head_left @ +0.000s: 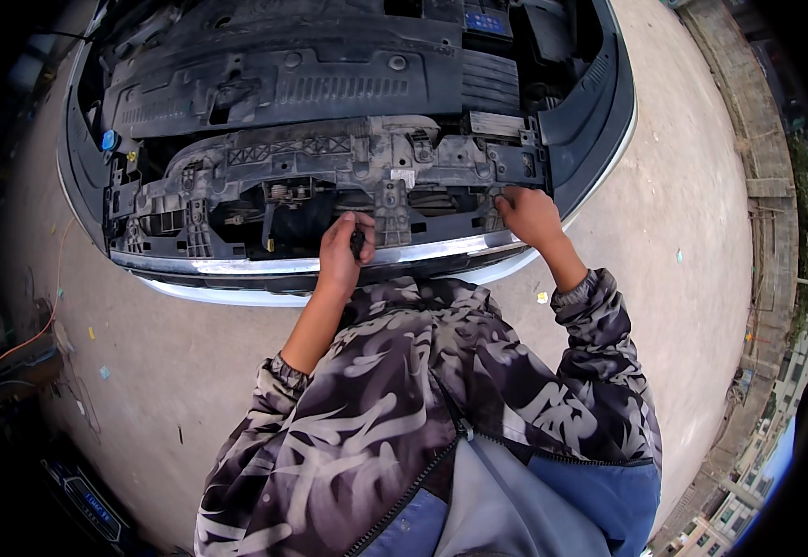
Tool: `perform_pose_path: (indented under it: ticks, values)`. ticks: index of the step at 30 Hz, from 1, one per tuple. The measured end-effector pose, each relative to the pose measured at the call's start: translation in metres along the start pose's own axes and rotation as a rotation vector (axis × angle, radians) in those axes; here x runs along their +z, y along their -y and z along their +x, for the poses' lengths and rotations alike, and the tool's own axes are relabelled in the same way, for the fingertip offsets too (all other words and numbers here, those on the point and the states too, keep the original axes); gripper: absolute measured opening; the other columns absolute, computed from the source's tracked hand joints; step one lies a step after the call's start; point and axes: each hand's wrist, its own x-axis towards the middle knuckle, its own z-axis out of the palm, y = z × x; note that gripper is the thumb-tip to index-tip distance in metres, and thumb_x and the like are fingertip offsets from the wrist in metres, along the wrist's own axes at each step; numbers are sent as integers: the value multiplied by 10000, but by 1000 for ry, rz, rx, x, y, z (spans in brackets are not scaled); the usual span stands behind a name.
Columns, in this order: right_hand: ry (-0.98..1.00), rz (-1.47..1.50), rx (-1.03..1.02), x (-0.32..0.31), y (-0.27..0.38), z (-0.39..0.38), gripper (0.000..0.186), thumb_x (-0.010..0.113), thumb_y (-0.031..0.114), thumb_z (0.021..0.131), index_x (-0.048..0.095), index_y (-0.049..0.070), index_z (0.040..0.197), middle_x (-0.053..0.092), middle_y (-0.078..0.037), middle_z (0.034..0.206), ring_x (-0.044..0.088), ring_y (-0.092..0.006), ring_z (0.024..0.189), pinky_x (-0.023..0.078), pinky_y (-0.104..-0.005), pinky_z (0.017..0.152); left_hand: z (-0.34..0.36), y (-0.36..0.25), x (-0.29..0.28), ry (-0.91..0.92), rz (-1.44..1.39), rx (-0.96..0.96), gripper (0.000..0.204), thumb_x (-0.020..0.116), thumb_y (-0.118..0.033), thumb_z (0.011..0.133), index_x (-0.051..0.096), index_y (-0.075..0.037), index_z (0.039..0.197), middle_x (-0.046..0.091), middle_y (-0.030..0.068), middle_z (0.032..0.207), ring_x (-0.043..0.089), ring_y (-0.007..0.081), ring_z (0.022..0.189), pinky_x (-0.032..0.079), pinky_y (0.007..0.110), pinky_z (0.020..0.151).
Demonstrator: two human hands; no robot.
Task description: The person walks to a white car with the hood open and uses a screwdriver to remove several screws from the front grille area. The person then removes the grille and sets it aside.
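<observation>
Your L hand [343, 246] grips a small blk item [357, 244] at the near edge of the car [348, 93]. Your R hand [528, 215]'s curled at the front frame [393, 209]'s right part; can't tell if it's holding anything.

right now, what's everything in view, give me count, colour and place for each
car: 1, pale body, upper middle, engine bay exposed
engine cover: 1, dark grey, top of bay
battery: 1, dark with blue top, bay's upper right
cap: 1, blue, bay's left
front panel: 1, dusty grey, ahead of engine cover
silvery strip: 1, below panel
orange cable: 1, far left
litter scraps: several, yellow or bluish, on floor
floor: 1, beige-grey, around car
black object: 1, kind unclear, in left hand
jacket: 1, dark patterned, lower middle
left hand: 1, bare, fingers round black object
right hand: 1, bare, by panel's right end, grip unclear
</observation>
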Motion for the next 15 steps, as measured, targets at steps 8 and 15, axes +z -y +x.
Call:
perform_pose_path:
  ticks: [8, 15]
  values:
    - [-50, -16, -7, 3, 2, -2, 223, 582, 289, 826, 602, 68, 841, 632, -191, 722, 616, -398, 730, 491, -493, 655, -1, -2, 3, -5, 6, -1, 310, 383, -252, 985, 547, 1, 915, 480, 46, 646, 394, 109, 500, 300, 254, 454]
    - [-52, 10, 7, 4, 3, -3, 215, 577, 283, 833, 612, 71, 841, 635, -187, 726, 616, -399, 736, 490, -497, 655, 0, -1, 2, -3, 3, 2, 314, 383, -254, 985, 549, 3, 913, 477, 47, 645, 393, 110, 499, 303, 252, 454]
